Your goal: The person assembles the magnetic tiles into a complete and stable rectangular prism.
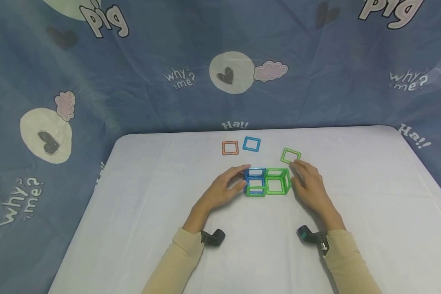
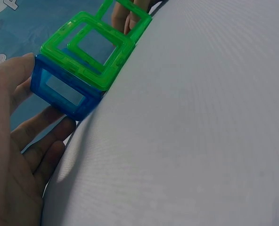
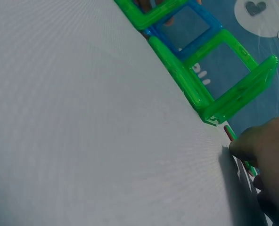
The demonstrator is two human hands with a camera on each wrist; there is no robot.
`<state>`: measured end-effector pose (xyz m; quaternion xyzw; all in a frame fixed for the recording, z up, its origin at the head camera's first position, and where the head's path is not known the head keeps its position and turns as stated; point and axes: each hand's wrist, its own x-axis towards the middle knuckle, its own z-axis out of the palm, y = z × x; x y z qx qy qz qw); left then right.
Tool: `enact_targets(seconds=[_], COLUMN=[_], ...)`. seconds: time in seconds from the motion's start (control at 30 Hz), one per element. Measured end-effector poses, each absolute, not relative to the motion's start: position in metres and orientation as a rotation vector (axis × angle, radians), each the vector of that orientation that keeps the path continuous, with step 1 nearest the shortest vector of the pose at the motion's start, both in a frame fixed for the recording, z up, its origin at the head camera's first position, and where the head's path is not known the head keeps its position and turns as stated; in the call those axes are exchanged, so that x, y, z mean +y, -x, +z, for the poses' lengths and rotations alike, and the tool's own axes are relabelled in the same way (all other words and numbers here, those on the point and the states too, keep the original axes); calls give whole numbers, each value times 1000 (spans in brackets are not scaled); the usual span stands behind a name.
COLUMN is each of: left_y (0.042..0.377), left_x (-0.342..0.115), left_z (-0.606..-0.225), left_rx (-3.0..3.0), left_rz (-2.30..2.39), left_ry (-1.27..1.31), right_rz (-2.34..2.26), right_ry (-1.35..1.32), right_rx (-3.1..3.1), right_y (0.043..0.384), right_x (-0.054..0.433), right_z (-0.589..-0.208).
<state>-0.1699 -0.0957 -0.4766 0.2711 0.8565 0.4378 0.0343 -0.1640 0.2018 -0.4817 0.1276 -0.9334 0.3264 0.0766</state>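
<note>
A small open structure of blue and green magnetic tiles [image 1: 275, 186] stands on the white table in the head view. My left hand [image 1: 222, 190] holds its blue end, thumb at the near side and a fingertip at the far corner; the left wrist view shows the thumb and fingers spread around the blue frame [image 2: 64, 89]. Beside the green end is my right hand [image 1: 310, 183], its fingertips on the near edge of a loose green square tile [image 1: 283, 155]. Its thumb is apart from that tile, close to the structure. In the right wrist view the fingers partly cover the loose tile.
An orange square tile [image 1: 223, 148] and a blue square tile [image 1: 244, 143] lie flat behind the structure. A printed blue cloth [image 1: 150, 102] hangs behind the white table [image 1: 150, 183]. Each wrist wears a black camera band.
</note>
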Motion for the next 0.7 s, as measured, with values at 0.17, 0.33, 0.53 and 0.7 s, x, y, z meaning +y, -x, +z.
enact_targets(seconds=[0.17, 0.33, 0.53, 0.7], left_y=[170, 170, 170, 171], left_x=[-96, -97, -97, -97], left_z=[-476, -475, -475, -475], left_rx=[2625, 2629, 2623, 2635], left_rz=[1355, 1354, 1368, 1350], left_ry=[-830, -834, -860, -845], right_rz=[958, 960, 974, 972], right_ry=[-383, -363, -316, -289], right_rx=[-2792, -2773, -2752, -2740], right_y=[163, 163, 162, 162], right_x=[201, 199, 198, 197], right_z=[-482, -483, -483, -482])
